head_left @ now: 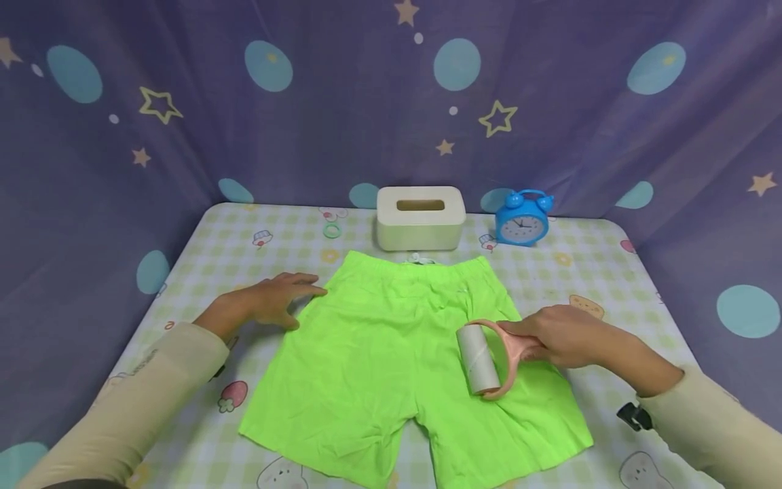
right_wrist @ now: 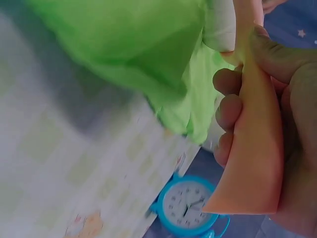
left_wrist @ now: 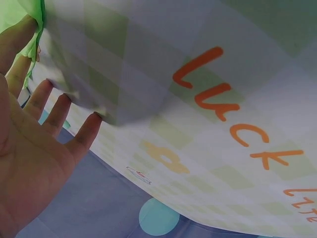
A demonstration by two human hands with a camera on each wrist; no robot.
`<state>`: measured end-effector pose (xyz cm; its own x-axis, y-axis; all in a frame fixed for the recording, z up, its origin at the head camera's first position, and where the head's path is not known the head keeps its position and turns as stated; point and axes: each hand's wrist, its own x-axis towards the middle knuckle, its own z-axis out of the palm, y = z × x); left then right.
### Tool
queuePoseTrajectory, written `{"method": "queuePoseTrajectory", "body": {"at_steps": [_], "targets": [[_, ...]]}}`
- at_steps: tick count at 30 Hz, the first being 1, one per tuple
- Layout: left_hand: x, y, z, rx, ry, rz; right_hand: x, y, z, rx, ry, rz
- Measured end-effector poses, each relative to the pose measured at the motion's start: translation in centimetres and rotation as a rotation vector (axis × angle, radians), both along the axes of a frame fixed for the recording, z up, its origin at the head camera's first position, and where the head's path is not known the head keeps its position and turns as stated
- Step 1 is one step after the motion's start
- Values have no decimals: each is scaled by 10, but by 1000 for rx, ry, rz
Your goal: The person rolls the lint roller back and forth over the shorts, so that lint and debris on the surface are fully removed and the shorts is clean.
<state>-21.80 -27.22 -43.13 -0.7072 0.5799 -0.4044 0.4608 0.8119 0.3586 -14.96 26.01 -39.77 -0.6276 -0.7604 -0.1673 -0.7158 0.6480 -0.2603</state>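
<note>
A: Where's the roller (head_left: 478, 358), and what are the hands doing?

B: It's over the green shorts (head_left: 360, 339), on the leg nearer the right hand (head_left: 565, 337); whether it touches, I can't tell. That hand has its fingers wrapped round the pink handle (right_wrist: 257, 144). The left hand (head_left: 269, 302) is spread wide at the shorts' opposite edge, gripping nothing.

A: How will the roller handle?

B: Light and stiff, I'd guess. The handle looks smooth, so a loose grip could slip. Hold the broad part; the thin curved arm might flex.

A: And the shorts?

B: Thin, soft cloth, judging by the wrinkles, likely to bunch. Flat fingers near the waistband should steady them on the surface (head_left: 293, 255).
</note>
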Motion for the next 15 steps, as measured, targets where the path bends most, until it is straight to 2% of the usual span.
{"method": "queuePoseTrajectory", "body": {"at_steps": [8,15], "targets": [[-2,-1,0,-2,7,-1,0,-25,-6,-23,2,35],[0,-1,-2,4,6,-1,7,-51,-17,-38,-10,36]]}}
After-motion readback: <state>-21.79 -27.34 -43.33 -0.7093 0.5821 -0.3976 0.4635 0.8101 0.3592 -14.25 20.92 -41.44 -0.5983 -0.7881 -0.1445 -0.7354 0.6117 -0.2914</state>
